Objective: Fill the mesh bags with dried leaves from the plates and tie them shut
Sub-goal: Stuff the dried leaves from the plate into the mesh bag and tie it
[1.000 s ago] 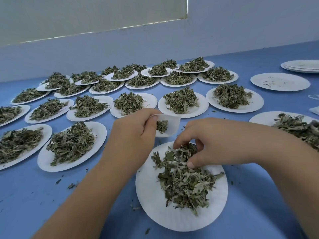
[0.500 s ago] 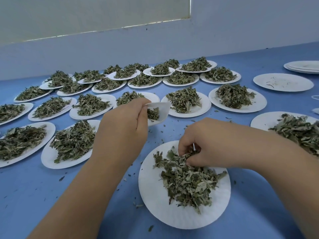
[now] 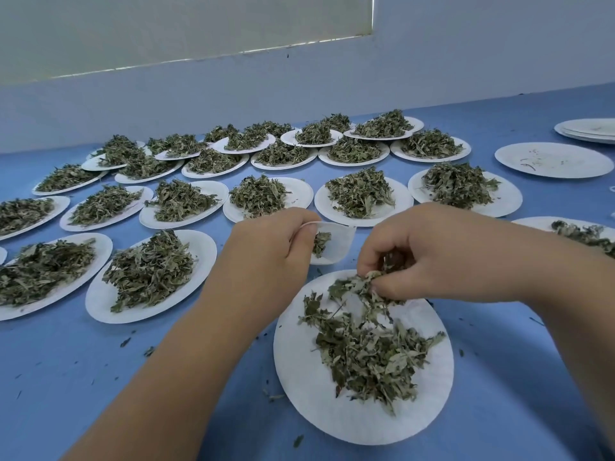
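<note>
Here, left hand pinches mesh bag (partly filled); right hand, palm down, pinches dried leaves.

Lighting: bright, soft, even; daylight is diffused through the drawn blind at far left, bright strip along its lower edge. Shadows: faint, soft-edged, cast beside the near paper plate. Distortion: forearms are stretched at the near corners. Sharpness: far plates are softened; dried leaves at the right hand are slightly smeared.
</note>
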Demonstrator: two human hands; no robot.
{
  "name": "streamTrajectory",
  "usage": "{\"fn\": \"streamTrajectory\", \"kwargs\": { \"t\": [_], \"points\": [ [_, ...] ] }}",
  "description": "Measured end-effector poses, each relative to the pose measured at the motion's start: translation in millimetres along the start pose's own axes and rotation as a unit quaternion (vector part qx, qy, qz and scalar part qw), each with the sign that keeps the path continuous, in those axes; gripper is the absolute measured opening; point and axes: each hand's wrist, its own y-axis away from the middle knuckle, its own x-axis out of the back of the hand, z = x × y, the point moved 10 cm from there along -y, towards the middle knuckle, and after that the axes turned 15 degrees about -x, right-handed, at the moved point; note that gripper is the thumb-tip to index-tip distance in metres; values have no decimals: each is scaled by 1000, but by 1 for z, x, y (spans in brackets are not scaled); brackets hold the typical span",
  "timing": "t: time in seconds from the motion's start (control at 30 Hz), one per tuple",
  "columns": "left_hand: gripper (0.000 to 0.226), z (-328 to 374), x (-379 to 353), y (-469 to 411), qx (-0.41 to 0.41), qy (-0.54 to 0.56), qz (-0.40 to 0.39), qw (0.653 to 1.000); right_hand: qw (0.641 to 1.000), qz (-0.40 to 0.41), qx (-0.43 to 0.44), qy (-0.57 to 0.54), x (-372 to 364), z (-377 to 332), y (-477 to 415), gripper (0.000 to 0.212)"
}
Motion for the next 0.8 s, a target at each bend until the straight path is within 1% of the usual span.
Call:
{"fn": "streamTrajectory", "kwargs": {
  "t": [0.1,0.2,0.3,0.6,0.7,0.8],
  "points": [
    [16,-2,-3,1,5,8,-6,1000,1000,18,-2,-23,8,1,2,4],
    [9,-1,-5,1,0,18,-11,1000,998,34,-9,-42,16,2,4,6],
    [7,2,-8,1,-7,22,-15,1000,997,53,-20,-50,22,3,5,7],
    [6,16,-14,1,-46,16,-11,999,992,116,-55,7,22,2,3,4],
    [8,18,-14,1,-47,19,-6,999,985,154,-69,18,23,0,2,9],
    [7,19,-16,0,-39,22,-4,999,979,175,-89,44,21,-3,1,8]
  ]
}}
